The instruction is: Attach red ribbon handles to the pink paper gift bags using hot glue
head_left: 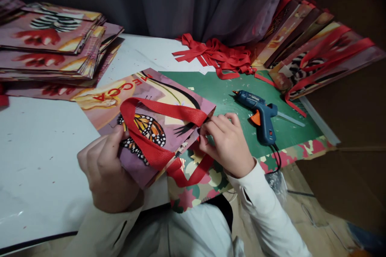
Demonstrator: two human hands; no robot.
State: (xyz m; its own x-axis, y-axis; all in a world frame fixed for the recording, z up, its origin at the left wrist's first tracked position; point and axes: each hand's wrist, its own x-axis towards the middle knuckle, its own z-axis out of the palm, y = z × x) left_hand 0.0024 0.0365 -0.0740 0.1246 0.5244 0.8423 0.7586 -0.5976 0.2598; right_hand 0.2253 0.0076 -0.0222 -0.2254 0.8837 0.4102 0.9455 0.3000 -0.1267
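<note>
A purple paper gift bag [181, 84] with a butterfly print and red lettering lies tilted in front of me. My left hand [104, 168] is closed on its near left side, thumb on top. A red ribbon handle [157, 106] loops over the bag's face. At the bag's open edge on the right, my right hand [224, 140] has its fingers pinched against the rim by the ribbon; the fingertips are partly hidden. Another red ribbon loop [196, 174] hangs below that edge. A blue glue gun [262, 112] with an orange trigger lies right of my right hand.
Several flat bags [51, 60] are stacked at the left. Loose red ribbons [217, 54] are heaped at the back. Finished-looking bags with red handles [328, 60] stand at the right. A green board [223, 88] lies on the white table [39, 140]; a dark cord [276, 156] runs off its front edge.
</note>
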